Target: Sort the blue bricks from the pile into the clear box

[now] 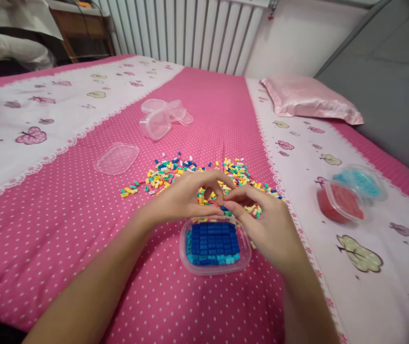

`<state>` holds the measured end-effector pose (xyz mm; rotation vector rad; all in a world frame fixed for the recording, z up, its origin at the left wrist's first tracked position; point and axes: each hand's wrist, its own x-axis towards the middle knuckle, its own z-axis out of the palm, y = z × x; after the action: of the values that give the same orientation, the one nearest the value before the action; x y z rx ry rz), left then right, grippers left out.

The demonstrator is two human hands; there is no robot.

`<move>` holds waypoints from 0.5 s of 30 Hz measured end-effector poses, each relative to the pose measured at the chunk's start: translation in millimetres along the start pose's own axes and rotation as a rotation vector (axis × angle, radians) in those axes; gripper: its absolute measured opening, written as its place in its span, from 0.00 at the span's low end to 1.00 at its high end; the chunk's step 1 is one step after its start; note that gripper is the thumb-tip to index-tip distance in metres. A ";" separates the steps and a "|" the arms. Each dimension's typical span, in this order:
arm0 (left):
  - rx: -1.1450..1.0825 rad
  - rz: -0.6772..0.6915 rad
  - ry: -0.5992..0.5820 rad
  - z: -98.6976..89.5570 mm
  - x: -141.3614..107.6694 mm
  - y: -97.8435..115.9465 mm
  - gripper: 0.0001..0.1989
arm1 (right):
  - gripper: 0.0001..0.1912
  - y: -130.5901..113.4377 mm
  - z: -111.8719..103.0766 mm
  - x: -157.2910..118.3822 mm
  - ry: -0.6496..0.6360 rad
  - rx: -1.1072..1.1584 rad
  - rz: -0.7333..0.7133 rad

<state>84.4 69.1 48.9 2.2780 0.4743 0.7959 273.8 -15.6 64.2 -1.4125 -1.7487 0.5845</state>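
A clear plastic box (pixel 245 265) with rows of dark blue bricks (pixel 214 239) and lighter blue ones along its edges stands on the pink dotted bedding. Just beyond its far rim, my left hand (pixel 190 193) and my right hand (pixel 261 210) meet at the fingertips. A small dark blue brick (pixel 224 209) shows at the right thumb and fingers, which are closed on it. The left fingers are curved close beside it; whether they also grip something is too small to tell. Loose mixed-colour bricks (pixel 161 174) lie behind and under both hands.
Empty clear containers (pixel 156 125) and a clear lid (pixel 117 158) lie at the left back. On the right are a container of red pieces (pixel 342 201) and one of turquoise pieces (pixel 363 181). A pink pillow (pixel 308 98) lies farther back; a person's sleeve (pixel 14 48) shows at the upper left.
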 end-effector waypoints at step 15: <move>0.027 0.023 -0.053 1.6 1.6 -2.4 0.17 | 0.05 9.0 -9.8 -1.2 -0.100 -0.086 0.010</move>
<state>86.4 70.9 46.9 2.3270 0.4378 0.7425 287.1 -15.5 62.7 -1.4736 -1.8660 0.6008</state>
